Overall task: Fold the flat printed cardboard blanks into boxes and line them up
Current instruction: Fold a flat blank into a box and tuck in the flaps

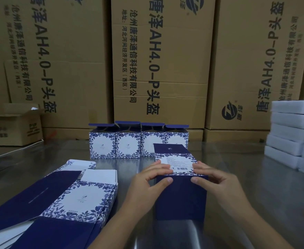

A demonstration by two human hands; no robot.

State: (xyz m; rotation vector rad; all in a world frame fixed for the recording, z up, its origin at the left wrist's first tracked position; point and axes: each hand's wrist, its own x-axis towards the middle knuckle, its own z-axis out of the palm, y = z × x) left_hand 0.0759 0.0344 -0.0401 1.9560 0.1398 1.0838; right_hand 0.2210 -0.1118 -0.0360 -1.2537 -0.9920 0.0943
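Left hand is gripping the near left corner of the half-folded box, its fingers curling over the printed top panel and its thumb pressing on the dark blue near face. Right hand is mirroring that grip at the near right corner, fingers lying on the barcode panel, thumb bearing on the same blue face. That box is sitting on the steel table, right of centre, with a dark blue flap showing at its far end. Behind it, four folded boxes are standing side by side in a row, top flaps standing open, the rightmost partly hiding behind the held box. To the left of the held box, a stack of flat blanks is lying fanned on the table. White foam blocks are sitting stacked at the right edge, large brown cartons are lining the back, and a small open carton is sitting at far left
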